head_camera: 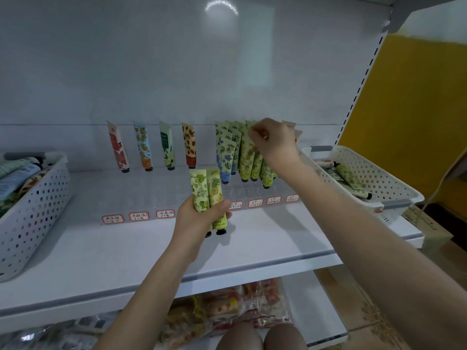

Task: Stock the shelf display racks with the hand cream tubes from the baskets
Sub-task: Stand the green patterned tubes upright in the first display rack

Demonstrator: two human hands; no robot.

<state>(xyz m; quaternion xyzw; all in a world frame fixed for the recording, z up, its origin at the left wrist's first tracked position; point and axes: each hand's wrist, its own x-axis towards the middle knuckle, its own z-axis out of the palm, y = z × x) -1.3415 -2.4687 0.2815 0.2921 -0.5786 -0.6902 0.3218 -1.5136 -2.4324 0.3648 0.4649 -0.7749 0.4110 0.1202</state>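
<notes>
Two hand cream tubes [207, 190] are gripped upright in the left hand [202, 218] above the shelf's [113, 248] middle, the top of a yellow-green tube [246, 157] standing by the rear edge is pinched by the right hand [275, 141], and more tubes are seen lying in the white basket [389, 183] at the right edge.

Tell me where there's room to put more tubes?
Bare shelf lies between the left basket and the left hand. The four left lanes hold one tube each, with room in front. It is crowded by the right hand, among green tubes.
</notes>
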